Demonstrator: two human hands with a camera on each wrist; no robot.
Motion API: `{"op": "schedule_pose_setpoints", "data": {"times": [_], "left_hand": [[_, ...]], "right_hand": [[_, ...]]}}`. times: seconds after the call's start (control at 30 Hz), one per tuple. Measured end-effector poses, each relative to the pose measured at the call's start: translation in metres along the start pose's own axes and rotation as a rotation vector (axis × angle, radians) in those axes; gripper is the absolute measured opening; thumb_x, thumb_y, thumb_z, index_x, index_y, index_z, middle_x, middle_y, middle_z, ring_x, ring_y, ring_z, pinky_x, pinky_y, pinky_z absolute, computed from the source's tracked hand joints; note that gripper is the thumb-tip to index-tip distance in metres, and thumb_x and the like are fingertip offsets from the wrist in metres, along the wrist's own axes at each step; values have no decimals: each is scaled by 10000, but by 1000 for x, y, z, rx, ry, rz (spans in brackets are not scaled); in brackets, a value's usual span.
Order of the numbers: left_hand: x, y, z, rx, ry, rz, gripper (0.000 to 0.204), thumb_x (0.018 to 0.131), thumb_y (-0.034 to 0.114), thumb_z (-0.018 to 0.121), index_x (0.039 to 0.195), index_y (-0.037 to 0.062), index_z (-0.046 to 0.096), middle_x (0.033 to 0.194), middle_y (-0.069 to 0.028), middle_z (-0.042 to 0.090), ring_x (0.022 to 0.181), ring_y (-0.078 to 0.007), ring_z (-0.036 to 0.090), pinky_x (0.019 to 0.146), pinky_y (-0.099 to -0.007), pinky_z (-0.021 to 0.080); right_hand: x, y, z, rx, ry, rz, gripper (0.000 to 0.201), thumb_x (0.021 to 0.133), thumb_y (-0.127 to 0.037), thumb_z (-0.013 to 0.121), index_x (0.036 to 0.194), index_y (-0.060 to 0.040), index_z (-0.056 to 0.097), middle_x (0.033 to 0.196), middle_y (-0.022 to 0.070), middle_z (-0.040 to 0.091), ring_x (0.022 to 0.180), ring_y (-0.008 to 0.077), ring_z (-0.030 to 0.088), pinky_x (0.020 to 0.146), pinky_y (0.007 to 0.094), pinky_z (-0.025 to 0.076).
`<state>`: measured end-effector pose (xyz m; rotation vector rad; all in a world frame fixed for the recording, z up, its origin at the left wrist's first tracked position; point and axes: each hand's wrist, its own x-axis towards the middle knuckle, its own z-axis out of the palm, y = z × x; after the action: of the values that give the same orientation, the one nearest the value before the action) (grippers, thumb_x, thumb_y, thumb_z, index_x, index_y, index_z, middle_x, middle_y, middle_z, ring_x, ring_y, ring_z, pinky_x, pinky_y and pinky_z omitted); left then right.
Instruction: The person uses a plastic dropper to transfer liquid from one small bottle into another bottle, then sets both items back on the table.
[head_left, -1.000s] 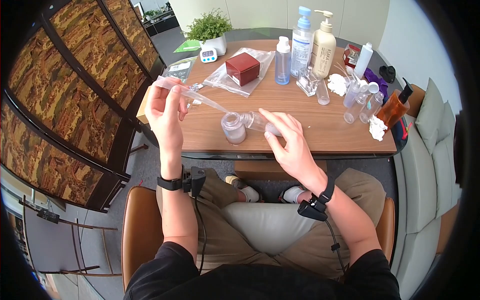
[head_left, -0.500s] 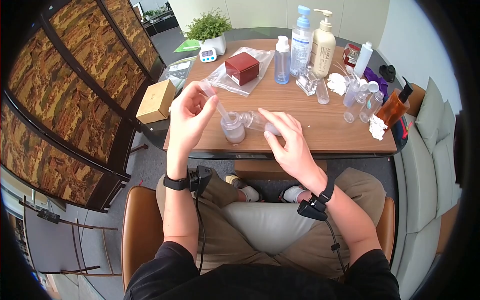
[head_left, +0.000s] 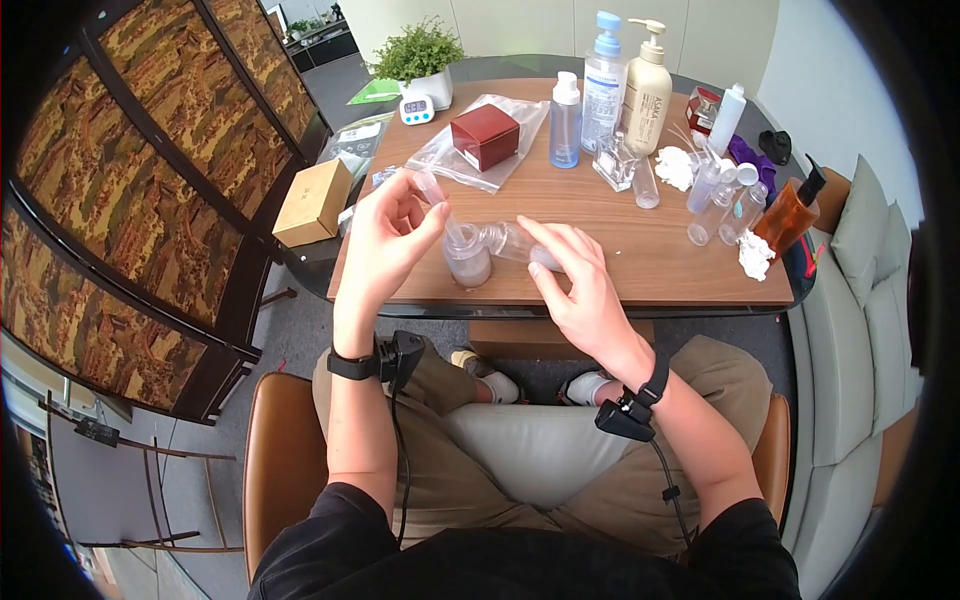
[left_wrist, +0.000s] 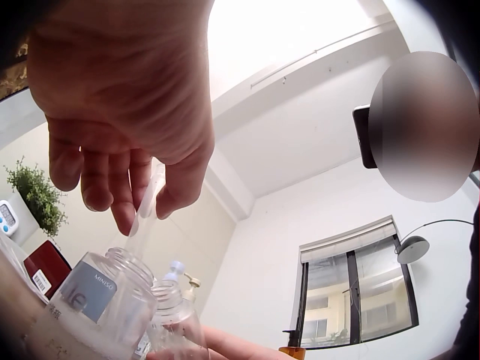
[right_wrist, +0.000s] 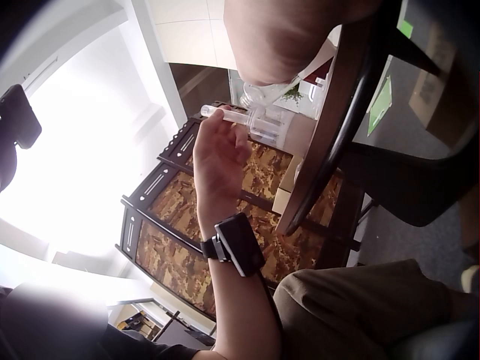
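My left hand (head_left: 390,240) pinches a translucent plastic dropper (left_wrist: 150,206) between thumb and fingers. The dropper slants down to the mouth of a wide clear bottle (head_left: 468,262), which stands near the table's front edge. Cloudy whitish liquid lies in that bottle, and its label (left_wrist: 94,296) faces the left wrist view. My right hand (head_left: 580,285) holds a smaller clear bottle (head_left: 508,242), tilted so that its threaded neck leans toward the wide bottle's mouth. Fingers and thumb lie around its base end, which they partly cover.
Behind stand a dark red box (head_left: 485,138) on a plastic bag, a blue bottle (head_left: 565,125) and tall pump bottles (head_left: 645,95). Several small bottles (head_left: 712,215), crumpled tissue (head_left: 755,257) and an amber pump bottle (head_left: 790,220) crowd the right side. A cardboard box (head_left: 312,203) sits left.
My left hand has come down and to the right with the dropper, which now stands steeper at the wide bottle's mouth. The right hand and both bottles have stayed in place.
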<state>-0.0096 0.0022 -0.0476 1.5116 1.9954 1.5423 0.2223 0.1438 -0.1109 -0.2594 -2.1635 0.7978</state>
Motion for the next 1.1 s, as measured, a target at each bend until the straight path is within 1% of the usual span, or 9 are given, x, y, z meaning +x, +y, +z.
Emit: {"op": "schedule_pose_setpoints", "data": {"times": [0.1, 0.2, 0.27, 0.37, 0.5, 0.57, 0.67, 0.97, 1.1], "left_hand": [[0, 1, 0, -7, 0, 4, 155, 1042, 144, 770, 1119, 32, 695, 926, 49, 698, 792, 2, 587, 636, -198, 430], [0, 0, -1, -1, -1, -4, 141, 1037, 118, 771, 1108, 24, 694, 935, 51, 680, 814, 2, 585, 675, -196, 435], [1, -3, 0, -14, 11, 29, 129, 1033, 94, 769, 1099, 15, 691, 957, 47, 666, 840, 0, 584, 716, -196, 441], [0, 0, 1, -29, 7, 18, 129, 1035, 88, 766, 1100, 8, 690, 985, 37, 669, 865, -4, 590, 742, -198, 452], [1, -1, 1, -34, 8, 32, 136, 1038, 102, 768, 1100, 9, 690, 954, 48, 659, 826, 2, 572, 702, -195, 431], [0, 1, 0, -13, 4, 2, 144, 1039, 118, 771, 1101, 15, 691, 920, 61, 646, 781, 9, 544, 655, -195, 397], [0, -1, 0, -20, 3, 17, 150, 1039, 128, 774, 1104, 20, 692, 895, 70, 635, 748, 13, 519, 623, -196, 367], [1, 0, 0, -31, 7, 25, 148, 1039, 128, 776, 1087, 16, 692, 927, 65, 629, 792, 14, 521, 667, -194, 383], [1, -2, -1, -39, 6, 32, 151, 1038, 129, 780, 1092, 19, 692, 921, 68, 630, 783, 14, 524, 661, -193, 381]], "right_hand": [[0, 0, 0, -2, -1, 1, 494, 1010, -44, 669, 1503, -37, 649, 1247, 132, 692, 1179, 313, 633, 1188, 469, 389], [0, 0, -1, 0, -4, 1, 495, 1011, -45, 669, 1506, -36, 647, 1247, 131, 692, 1177, 311, 633, 1190, 468, 388], [0, 0, 0, 0, -4, -2, 496, 1012, -47, 670, 1507, -36, 645, 1251, 133, 691, 1180, 313, 632, 1191, 468, 387], [0, 1, 0, -7, -1, -3, 496, 1012, -49, 672, 1508, -37, 645, 1257, 136, 689, 1187, 315, 630, 1192, 468, 387], [0, 0, 0, -5, -5, 0, 497, 1013, -51, 672, 1508, -39, 645, 1263, 138, 688, 1196, 317, 629, 1192, 467, 386], [0, 0, 0, -5, -2, -3, 495, 1014, -52, 671, 1508, -38, 646, 1265, 138, 688, 1197, 316, 629, 1192, 466, 386], [0, 0, 0, -4, -1, -1, 493, 1015, -54, 670, 1507, -38, 647, 1263, 137, 689, 1196, 316, 629, 1192, 466, 386], [-1, 1, 0, -7, 4, -9, 494, 1014, -52, 669, 1508, -41, 647, 1247, 131, 691, 1182, 312, 633, 1185, 463, 389], [-1, 0, -1, -2, 1, -1, 495, 1013, -50, 670, 1507, -42, 647, 1239, 130, 690, 1178, 311, 634, 1183, 464, 391]]}}
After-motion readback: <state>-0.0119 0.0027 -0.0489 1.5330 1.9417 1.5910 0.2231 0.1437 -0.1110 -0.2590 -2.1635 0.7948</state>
